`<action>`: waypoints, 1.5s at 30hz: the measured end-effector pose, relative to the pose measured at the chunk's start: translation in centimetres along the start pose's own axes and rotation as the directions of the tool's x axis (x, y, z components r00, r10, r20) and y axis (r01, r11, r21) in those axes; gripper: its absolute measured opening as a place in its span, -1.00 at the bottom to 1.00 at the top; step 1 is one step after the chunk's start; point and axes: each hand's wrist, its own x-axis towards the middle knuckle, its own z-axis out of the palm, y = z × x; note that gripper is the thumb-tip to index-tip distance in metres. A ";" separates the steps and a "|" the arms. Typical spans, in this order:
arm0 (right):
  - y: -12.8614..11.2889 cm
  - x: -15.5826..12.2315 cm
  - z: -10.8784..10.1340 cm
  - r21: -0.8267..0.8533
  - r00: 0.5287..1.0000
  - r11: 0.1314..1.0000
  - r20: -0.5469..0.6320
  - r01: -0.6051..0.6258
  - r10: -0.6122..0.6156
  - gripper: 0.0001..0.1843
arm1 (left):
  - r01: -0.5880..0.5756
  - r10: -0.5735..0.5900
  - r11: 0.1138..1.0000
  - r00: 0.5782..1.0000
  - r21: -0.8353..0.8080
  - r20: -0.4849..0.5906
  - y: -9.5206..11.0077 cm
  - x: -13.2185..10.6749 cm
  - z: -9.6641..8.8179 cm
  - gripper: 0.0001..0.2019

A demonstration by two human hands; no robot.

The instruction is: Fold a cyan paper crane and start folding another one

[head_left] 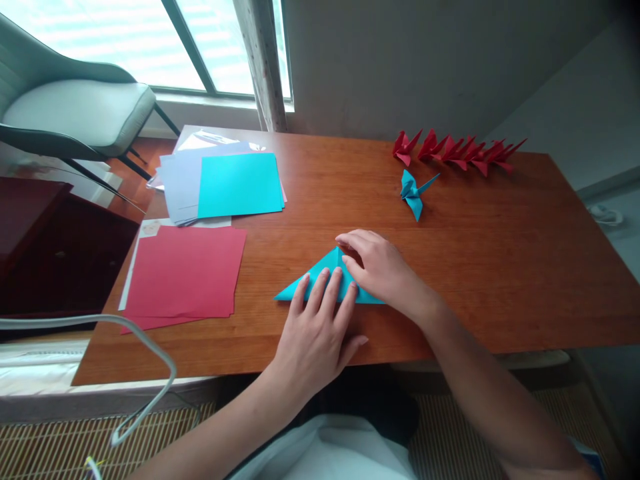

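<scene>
A blue sheet of paper (320,272), folded into a triangle, lies flat near the table's front edge with its peak pointing away from me. My left hand (320,327) rests on its lower middle, fingers stretched out and spread over the paper. At the peak and right slope is my right hand (383,267), its fingers curved and the thumb apart from the index finger. The right hand covers part of the triangle's right side. Whether the right fingertips pinch the paper's tip cannot be made out.
Red paper sheets (187,273) lie at the table's left. Behind them, blue sheets (240,185) top a pile of pale sheets (183,180). A blue paper crane (413,193) stands beyond my right hand, before a row of red paper cranes (457,152). A white cable (160,353) curves at the left front.
</scene>
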 end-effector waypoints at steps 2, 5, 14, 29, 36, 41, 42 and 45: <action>-1.3 0.1 -0.7 -0.134 0.989 0.984 0.075 -0.114 0.125 -0.75 | 0.007 -0.007 1.000 1.000 -0.002 -0.007 0.1 0.0 0.1 -0.32; -3.3 0.3 -1.8 -0.312 0.959 0.931 0.144 -0.190 0.244 -0.83 | 0.032 -0.032 0.999 0.999 -0.012 -0.019 0.2 0.0 0.2 -0.35; -4.5 1.3 -1.3 -0.386 0.926 0.886 0.162 -0.258 0.341 -0.78 | 0.032 -0.034 0.999 0.999 -0.035 -0.037 0.2 -0.1 0.3 -0.37; 1.4 1.0 0.2 0.274 0.987 0.948 0.059 -0.161 0.150 -0.95 | 0.038 -0.039 0.998 0.999 -0.049 -0.021 0.2 -0.3 0.4 -0.36; 1.9 1.0 0.6 0.266 0.991 0.955 0.031 -0.131 0.127 -0.94 | 0.043 -0.045 0.998 0.999 -0.044 -0.027 0.3 -0.2 0.2 -0.36; 2.0 1.0 0.5 0.261 0.995 0.960 0.024 -0.097 0.094 -0.93 | 0.051 -0.053 0.998 0.998 -0.043 -0.038 0.4 -0.3 0.2 -0.37; 1.9 1.0 0.4 0.259 0.995 0.961 0.024 -0.096 0.093 -0.93 | 0.052 -0.054 0.998 0.998 -0.044 -0.036 0.4 -0.3 0.2 -0.37; 1.9 0.9 0.4 0.253 0.995 0.963 0.028 -0.095 0.091 -0.93 | 0.050 -0.051 0.998 0.998 -0.048 -0.029 0.3 -0.3 0.3 -0.36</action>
